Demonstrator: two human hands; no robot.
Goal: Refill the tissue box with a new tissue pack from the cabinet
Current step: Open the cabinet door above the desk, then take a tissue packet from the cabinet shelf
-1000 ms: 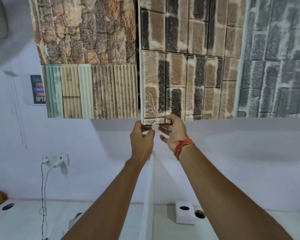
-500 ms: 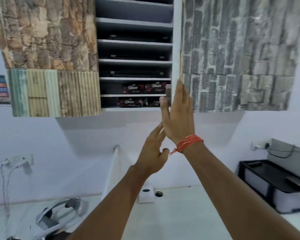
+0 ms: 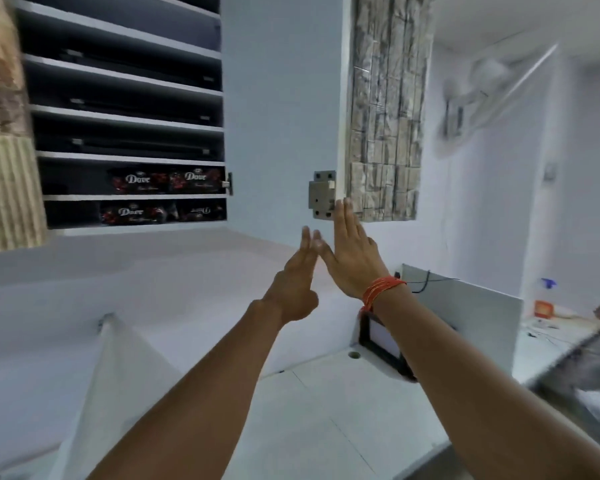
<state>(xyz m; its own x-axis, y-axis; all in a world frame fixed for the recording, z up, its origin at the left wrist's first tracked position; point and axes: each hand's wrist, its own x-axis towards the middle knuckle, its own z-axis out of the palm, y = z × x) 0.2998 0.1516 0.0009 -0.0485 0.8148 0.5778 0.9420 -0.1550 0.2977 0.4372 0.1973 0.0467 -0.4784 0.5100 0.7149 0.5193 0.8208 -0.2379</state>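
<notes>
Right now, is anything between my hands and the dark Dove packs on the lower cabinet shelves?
Nothing visible. The white cabinet door is swung open to the right, both open hands, left hand and right hand, are below it, and the dark Dove packs sit exposed at the shelf fronts.

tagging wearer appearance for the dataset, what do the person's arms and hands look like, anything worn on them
Both forearms are bare: no sleeves show anywhere in the head view, and neither hand wears a glove. The right hand has a band of orange-red thread wound several times around its wrist, with a loose end hanging below. The left hand and its wrist carry nothing; no rings or watch are visible.
</notes>
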